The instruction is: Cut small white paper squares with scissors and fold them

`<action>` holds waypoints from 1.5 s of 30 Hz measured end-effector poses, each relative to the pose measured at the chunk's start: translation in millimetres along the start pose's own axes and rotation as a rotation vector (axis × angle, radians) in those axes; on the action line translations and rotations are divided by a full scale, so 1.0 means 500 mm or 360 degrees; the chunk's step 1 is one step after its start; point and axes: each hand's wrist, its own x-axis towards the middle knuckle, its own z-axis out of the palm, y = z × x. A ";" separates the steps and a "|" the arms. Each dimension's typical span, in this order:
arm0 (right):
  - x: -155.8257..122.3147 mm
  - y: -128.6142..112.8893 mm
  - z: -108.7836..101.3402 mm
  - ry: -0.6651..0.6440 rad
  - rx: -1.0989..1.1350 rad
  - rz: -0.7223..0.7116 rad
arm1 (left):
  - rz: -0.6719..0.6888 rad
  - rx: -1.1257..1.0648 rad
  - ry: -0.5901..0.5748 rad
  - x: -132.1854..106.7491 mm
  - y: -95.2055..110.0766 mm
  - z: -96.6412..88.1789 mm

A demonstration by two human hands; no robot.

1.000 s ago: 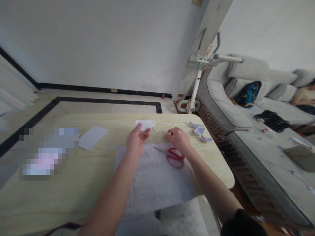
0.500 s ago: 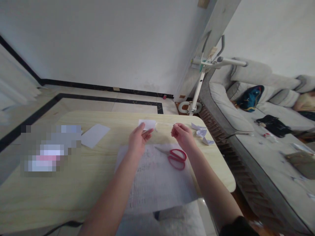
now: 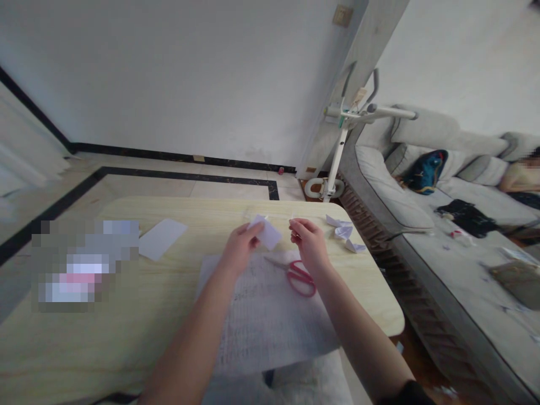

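My left hand [image 3: 244, 244] pinches a small white piece of paper [image 3: 268, 232] above the table, its corner tilted down to the right. To the right, my right hand [image 3: 309, 236] is closed in a pinch; a tiny pale bit shows at its fingertips, too small to name. Scissors [image 3: 300, 278] with red handles lie below my right hand, blades pointing left. They rest on a large printed sheet [image 3: 270, 320] spread at the table's near side. Several folded white paper pieces [image 3: 343, 232] sit just right of my right hand.
On the wooden-topped table [image 3: 169, 304], a white sheet [image 3: 162, 239] lies at the left beside a blurred-out patch. Past the table's right side stand a grey sofa [image 3: 447, 270] and a white exercise frame [image 3: 337, 157]. A person [image 3: 523, 177] is on the sofa, far right.
The paper in my left hand has turned and tilted, coming slightly toward me and to the right. A faint strip seen near my hands earlier no longer shows clearly. My right hand stays pinched.
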 end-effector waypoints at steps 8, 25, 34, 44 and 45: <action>-0.027 -0.012 0.015 -0.0096 -0.0064 0.0012 | 0.0137 0.0456 -0.0449 -0.014 -0.018 0.009; 0.100 0.020 0.028 -0.0556 -0.1416 -0.0312 | 0.0387 0.0199 0.0489 0.027 -0.008 -0.019; 0.050 0.005 0.052 -0.0576 -0.0641 -0.0178 | 0.0326 0.0173 0.0395 0.024 -0.026 -0.007; 0.023 0.029 0.051 -0.0436 -0.0039 -0.0098 | 0.0264 0.0243 0.0219 0.014 -0.029 0.002; 0.023 0.030 0.049 -0.0416 -0.0021 -0.0117 | 0.0261 0.0258 0.0210 0.015 -0.031 0.001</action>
